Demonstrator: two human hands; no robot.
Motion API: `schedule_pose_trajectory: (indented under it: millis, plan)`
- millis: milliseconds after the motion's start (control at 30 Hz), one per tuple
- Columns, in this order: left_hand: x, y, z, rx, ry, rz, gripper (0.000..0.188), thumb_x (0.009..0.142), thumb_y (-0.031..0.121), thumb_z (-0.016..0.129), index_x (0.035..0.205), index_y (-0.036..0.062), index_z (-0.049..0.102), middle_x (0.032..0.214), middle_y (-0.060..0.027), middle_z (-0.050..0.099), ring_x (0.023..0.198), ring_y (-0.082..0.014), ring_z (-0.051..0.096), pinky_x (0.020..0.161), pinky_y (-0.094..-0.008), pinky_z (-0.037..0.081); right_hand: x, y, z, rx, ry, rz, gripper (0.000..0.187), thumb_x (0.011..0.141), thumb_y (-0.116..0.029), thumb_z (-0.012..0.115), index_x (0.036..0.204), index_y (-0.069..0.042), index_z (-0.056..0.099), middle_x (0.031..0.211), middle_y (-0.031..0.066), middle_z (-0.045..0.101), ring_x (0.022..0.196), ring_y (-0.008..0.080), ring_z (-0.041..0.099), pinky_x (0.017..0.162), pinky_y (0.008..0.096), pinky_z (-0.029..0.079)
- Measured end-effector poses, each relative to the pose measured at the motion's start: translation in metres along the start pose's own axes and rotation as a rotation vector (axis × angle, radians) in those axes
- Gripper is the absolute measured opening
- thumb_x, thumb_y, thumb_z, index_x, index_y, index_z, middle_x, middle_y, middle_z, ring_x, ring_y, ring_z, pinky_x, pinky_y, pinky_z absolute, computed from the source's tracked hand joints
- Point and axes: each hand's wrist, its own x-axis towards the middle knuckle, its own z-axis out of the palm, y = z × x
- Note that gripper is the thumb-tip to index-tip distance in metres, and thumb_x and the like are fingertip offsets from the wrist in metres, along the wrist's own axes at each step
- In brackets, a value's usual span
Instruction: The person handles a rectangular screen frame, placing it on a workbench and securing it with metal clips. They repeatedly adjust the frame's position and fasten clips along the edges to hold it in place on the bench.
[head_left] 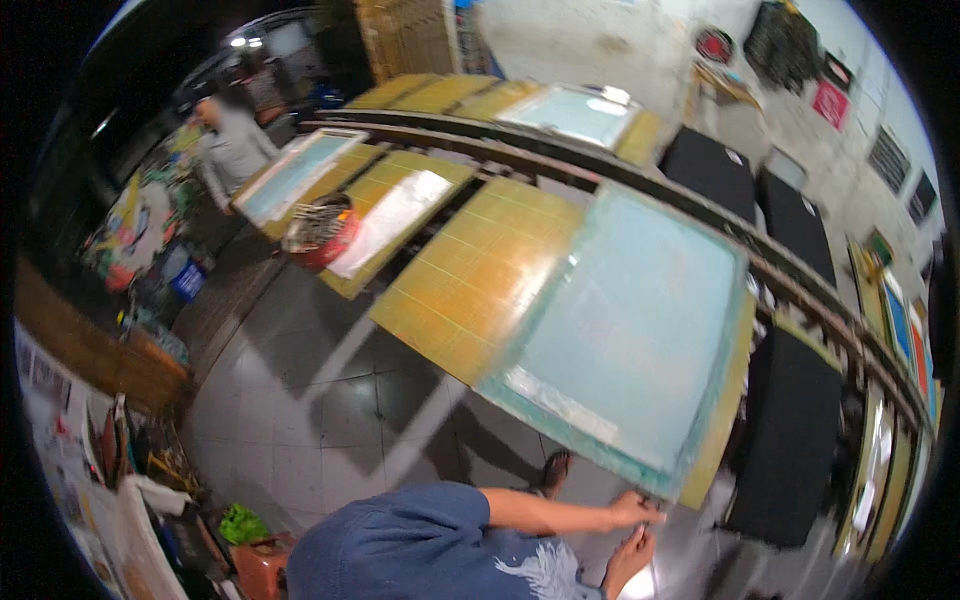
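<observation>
My left hand [633, 510] and my right hand [629, 557] are close together in front of my body, near the front edge of a large screen-printing frame. Both have their fingers drawn in around something small at the fingertips, too small to make out. The screen-printing frame [640, 300] has pale blue mesh and a teal border, with a strip of clear tape along its near side. It lies on a yellow-green board, and neither hand visibly touches it.
Left of the frame is a yellow board [480, 270] with grid lines. Farther left, a red tub [338, 252] of small items stands beside white sheets [395, 220]. Black padded boards [790, 430] lie to the right. A person [232, 150] stands at the far left.
</observation>
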Motion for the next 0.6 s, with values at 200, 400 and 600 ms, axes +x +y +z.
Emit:
schedule_pose_trajectory:
  millis: [200, 400, 600]
  plan:
    - [0.018, -0.004, -0.005, -0.213, -0.292, 0.001, 0.036, 0.093, 0.039, 0.067, 0.106, 0.0057, 0.071, 0.104, -0.0042, 0.07, 0.082, -0.0157, 0.068, 0.06, -0.0298, 0.053, 0.016, -0.024, -0.004, 0.986, -0.208, 0.589, 0.039, 0.106, -0.046, 0.04, 0.096, -0.011, 0.054, 0.074, -0.0033, 0.042, 0.058, 0.0116, 0.033, 0.053, 0.0245, 0.03]
    - [0.019, -0.009, 0.006, -0.048, 0.007, -0.063, 0.034, 0.085, 0.038, 0.078, 0.101, 0.008, 0.073, 0.087, 0.0014, 0.07, 0.057, -0.0037, 0.041, 0.051, -0.0217, 0.031, -0.003, -0.039, 0.004, -0.22, 0.165, 0.001, 0.031, 0.103, -0.031, 0.051, 0.098, -0.001, 0.06, 0.065, 0.0038, 0.059, 0.061, 0.0162, 0.06, 0.057, 0.0335, 0.045]
    - [-0.011, 0.023, -0.001, -0.265, -0.24, -0.204, 0.037, 0.084, 0.038, 0.079, 0.098, 0.005, 0.07, 0.073, 0.0027, 0.062, 0.057, -0.0052, 0.047, 0.053, -0.0231, 0.038, -0.007, -0.036, 0.004, 0.678, -0.003, 0.404, 0.029, 0.102, -0.031, 0.055, 0.093, -0.003, 0.058, 0.064, 0.0012, 0.054, 0.055, 0.0089, 0.052, 0.049, 0.0263, 0.041]
